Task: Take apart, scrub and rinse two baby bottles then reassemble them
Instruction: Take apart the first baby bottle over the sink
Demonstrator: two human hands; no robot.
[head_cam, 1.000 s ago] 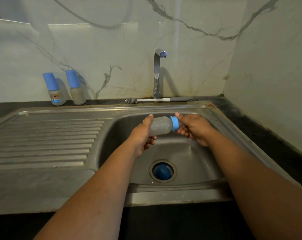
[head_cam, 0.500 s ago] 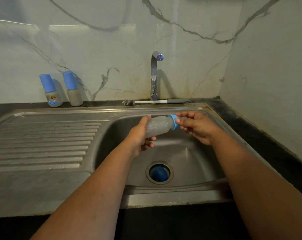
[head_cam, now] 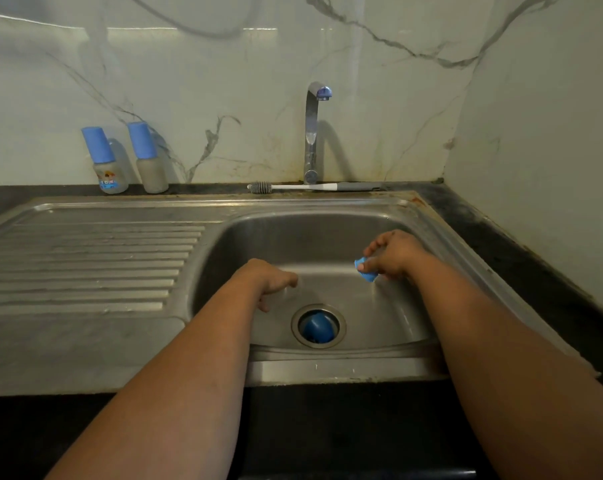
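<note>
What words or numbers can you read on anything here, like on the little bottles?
No words or numbers can be read anywhere.
The left bottle by the wall has a coloured print low on its front, too small and blurred to read.
The bottle beside it shows no print.
The tap, brush and sink show no markings.

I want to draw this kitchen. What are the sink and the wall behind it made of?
The sink looks like brushed stainless steel: grey, with soft streaky reflections. The wall looks like polished marble or marble-look tile: pale, glossy, with dark veins and a reflected light strip.
</note>
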